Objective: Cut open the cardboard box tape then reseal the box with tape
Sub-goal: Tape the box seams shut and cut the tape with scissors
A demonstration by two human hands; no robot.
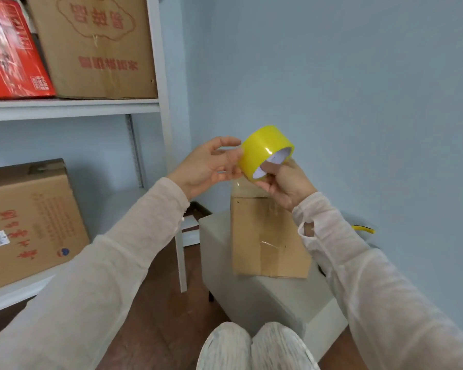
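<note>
Up above the cardboard box (262,236), the right hand (286,185) grips a yellow tape roll (262,153), fingers hooked through its core to steady it. The left hand (206,166), fingers loosely bent and grasping nothing, touches the roll's outer face, probably feeling for the loose end. The box rests toward the far edge of the grey surface (217,252).

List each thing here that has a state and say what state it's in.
tape roll: held up in the air
right hand: grips the tape roll, finger through its core
left hand: fingertips touch the roll's outer face
cardboard box: flaps closed, lying on the grey stool
</note>
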